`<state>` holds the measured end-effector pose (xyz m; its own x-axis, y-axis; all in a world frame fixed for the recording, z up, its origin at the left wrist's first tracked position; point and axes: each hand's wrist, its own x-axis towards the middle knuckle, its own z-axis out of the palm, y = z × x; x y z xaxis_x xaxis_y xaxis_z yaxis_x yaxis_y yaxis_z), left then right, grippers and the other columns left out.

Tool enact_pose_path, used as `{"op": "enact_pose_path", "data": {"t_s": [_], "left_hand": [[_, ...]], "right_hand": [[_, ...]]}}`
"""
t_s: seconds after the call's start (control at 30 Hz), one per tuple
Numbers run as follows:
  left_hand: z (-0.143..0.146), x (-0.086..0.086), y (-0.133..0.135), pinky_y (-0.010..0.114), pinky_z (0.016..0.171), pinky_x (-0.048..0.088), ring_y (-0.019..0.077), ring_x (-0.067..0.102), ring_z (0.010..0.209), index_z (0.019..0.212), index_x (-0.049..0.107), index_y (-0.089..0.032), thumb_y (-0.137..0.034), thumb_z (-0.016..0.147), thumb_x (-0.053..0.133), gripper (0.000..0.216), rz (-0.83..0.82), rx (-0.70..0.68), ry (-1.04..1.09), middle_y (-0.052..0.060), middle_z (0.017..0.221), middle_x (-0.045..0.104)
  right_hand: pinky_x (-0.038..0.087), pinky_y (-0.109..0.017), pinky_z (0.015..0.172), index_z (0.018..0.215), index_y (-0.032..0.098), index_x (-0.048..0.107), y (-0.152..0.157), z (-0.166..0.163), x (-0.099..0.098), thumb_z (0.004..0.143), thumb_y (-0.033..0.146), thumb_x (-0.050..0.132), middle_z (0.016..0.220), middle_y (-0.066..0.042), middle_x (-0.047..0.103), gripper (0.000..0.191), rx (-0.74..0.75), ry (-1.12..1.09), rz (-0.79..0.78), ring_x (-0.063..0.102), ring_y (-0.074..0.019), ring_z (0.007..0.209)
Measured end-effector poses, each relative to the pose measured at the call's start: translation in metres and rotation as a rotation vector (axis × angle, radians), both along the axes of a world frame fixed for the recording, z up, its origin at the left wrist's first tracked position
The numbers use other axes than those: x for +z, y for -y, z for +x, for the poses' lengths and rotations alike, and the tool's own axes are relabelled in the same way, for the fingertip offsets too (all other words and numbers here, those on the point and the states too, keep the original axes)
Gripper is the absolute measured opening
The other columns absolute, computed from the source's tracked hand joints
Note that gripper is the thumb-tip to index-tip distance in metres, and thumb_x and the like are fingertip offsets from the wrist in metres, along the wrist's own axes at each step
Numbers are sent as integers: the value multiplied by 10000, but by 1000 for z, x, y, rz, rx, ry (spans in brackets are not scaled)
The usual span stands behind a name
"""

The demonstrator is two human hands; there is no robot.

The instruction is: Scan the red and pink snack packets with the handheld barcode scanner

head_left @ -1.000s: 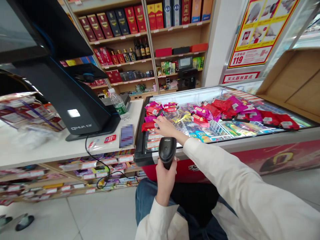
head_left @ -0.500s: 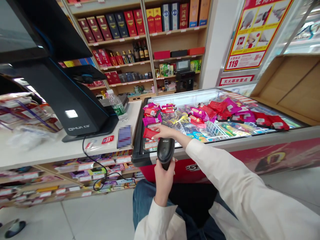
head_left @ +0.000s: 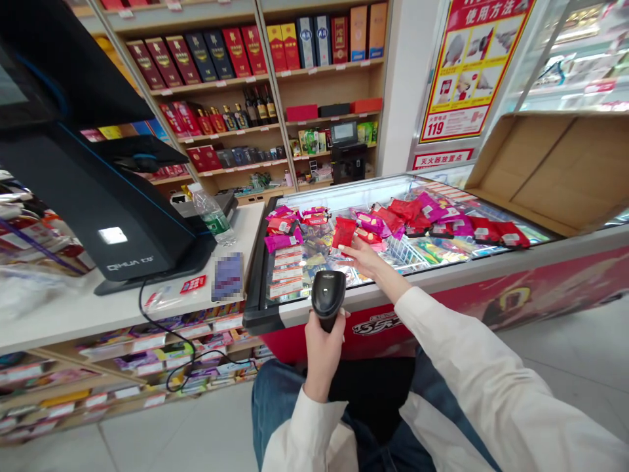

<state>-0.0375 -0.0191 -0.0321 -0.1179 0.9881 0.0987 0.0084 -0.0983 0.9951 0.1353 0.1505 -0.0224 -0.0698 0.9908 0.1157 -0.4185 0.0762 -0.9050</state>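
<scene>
My left hand (head_left: 324,347) is wrapped round the handle of a black barcode scanner (head_left: 329,292), held low in front of the freezer's near edge. Over the glass top, the fingers of my right hand (head_left: 366,257) grip the lower end of a red packet (head_left: 343,231), which stands raised. Behind and beside it, several red and purple packets (head_left: 413,213) lie heaped across the chest freezer (head_left: 422,265). A smaller group of packets (head_left: 285,226) sits at the left, with white price labels (head_left: 285,274) in front of it.
Left of the freezer, a counter (head_left: 196,298) bears a black checkout terminal (head_left: 128,216), a water bottle (head_left: 212,216) and a blurred-out flat item (head_left: 227,276). An open cardboard box (head_left: 545,167) stands at the far right. Shelves (head_left: 324,75) with boxes and bottles line the back.
My right hand has moved right with the red packet, lifting it from the freezer's left end and turning it upright. The scanner stays in my left hand. The view has shifted right.
</scene>
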Motion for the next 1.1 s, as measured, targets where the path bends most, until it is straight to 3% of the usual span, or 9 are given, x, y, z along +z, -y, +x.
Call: {"op": "enact_pose_path", "data": {"t_s": [0.13, 0.47, 0.83, 0.97, 1.1], "left_hand": [[5, 1, -1, 272, 497, 473, 136, 574, 449, 896, 647, -198, -459, 826, 787, 304, -4, 0, -24, 75, 781, 808], [10, 5, -7, 269, 489, 459, 136, 574, 442, 894, 664, -190, -468, 815, 781, 312, -26, 9, -47, 76, 765, 809], [9, 3, -7, 263, 488, 452, 131, 569, 447, 909, 657, -189, -460, 806, 782, 316, -29, -6, -38, 70, 765, 805], [5, -1, -6, 267, 494, 464, 134, 581, 449, 921, 663, -187, -468, 806, 794, 331, -31, 8, -35, 71, 775, 808], [2, -11, -7, 269, 487, 462, 139, 591, 446, 927, 665, -189, -485, 828, 781, 334, -21, 50, -23, 78, 790, 812]], "right_hand": [[669, -483, 990, 1076, 295, 702, -1, 0, -6, 657, 361, 995, 1102, -8, 802, 516, -10, -38, 32, 762, -246, 1078], [702, -344, 817, 1052, 272, 757, 2, -4, -2, 662, 316, 1005, 1022, 0, 827, 464, 17, -107, 7, 787, -206, 915], [684, -402, 861, 1081, 276, 738, 0, -5, -5, 666, 384, 988, 1090, -28, 821, 497, -9, -25, 51, 784, -250, 995], [649, -447, 886, 1166, 244, 697, 2, 0, -3, 735, 464, 912, 1181, -94, 801, 530, -222, 303, 131, 762, -298, 1053], [561, -520, 1021, 1215, 185, 714, 13, 10, 10, 817, 432, 868, 1200, -168, 775, 493, -586, 1000, 276, 689, -374, 1175]]}}
